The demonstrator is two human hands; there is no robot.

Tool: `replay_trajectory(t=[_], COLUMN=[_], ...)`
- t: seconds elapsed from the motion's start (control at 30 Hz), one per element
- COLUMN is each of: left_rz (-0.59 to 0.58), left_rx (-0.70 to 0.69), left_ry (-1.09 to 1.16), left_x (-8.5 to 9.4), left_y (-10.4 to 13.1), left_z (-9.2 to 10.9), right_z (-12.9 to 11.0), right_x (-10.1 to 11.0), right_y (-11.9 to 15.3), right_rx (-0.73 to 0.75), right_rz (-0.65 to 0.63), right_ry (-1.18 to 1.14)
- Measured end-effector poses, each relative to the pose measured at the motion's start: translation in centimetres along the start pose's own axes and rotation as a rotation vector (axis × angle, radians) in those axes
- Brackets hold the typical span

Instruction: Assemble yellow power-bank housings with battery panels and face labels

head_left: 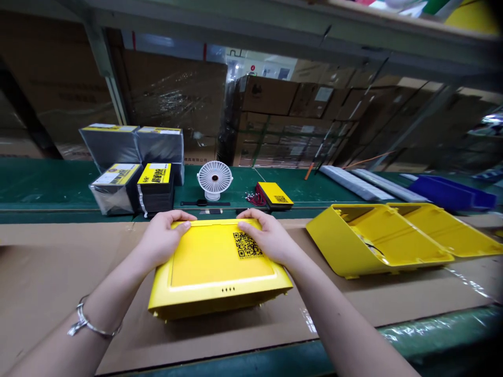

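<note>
A yellow plastic housing (204,262) with a QR code on its flat panel is tilted in front of me over the cardboard-covered bench. My left hand (163,238) grips its far left corner, thumb on the top face. At the far right corner my right hand (269,235) grips it too, the thumb beside the QR code. The fingers behind the far edge are partly hidden. To the right lies an open yellow housing (377,246) with its hollow side showing, and another yellow shell (451,230) adjoins it.
Stacks of black-and-yellow cards (155,188) stand at the back left. A small white fan (214,179) and a yellow QR-code card stack (275,195) with red wires beside it are behind the housing. A blue bin (451,192) sits back right; a shelf beam (275,31) crosses overhead.
</note>
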State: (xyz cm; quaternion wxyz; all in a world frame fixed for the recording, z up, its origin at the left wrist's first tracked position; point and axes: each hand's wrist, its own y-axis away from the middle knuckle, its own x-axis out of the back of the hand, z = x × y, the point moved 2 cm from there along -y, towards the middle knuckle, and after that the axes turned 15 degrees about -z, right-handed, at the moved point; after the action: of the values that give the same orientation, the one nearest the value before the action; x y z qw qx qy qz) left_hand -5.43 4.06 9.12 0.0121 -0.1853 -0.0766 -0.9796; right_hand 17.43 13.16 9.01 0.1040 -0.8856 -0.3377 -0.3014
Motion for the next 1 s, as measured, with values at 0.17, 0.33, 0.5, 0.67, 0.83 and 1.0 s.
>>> replay_trajectory(t=[0.17,0.33,0.5,0.67,0.83,1.0], left_rz=[0.018,0.06,0.066,0.087,0.067,0.062], left_rx=[0.043,-0.009,-0.048,-0.084,-0.073,-0.082], left_ry=[0.066,0.052,-0.066,-0.164,-0.173,-0.161], left_x=[-0.4,-0.6,-1.2,-1.6,-1.7,-1.3], left_y=[2.4,3.4,4.8,6.4,7.0,5.6], left_z=[-0.6,-0.6,-0.1,0.0,-0.1,0.1], right_z=[-1.0,-1.2,-1.7,-2.3,-2.3,-2.0], right_x=[-0.4,-0.6,-0.7,-0.9,-1.0,-0.9], right_y=[1.4,2.2,4.4,6.3,7.0,6.0], right_rx=[0.013,0.024,0.059,0.077,0.074,0.074], right_rz=[-0.132,-0.087,-0.032,-0.006,0.016,0.021], right_ry=[0.015,0.029,0.028,0.049,0.035,0.015])
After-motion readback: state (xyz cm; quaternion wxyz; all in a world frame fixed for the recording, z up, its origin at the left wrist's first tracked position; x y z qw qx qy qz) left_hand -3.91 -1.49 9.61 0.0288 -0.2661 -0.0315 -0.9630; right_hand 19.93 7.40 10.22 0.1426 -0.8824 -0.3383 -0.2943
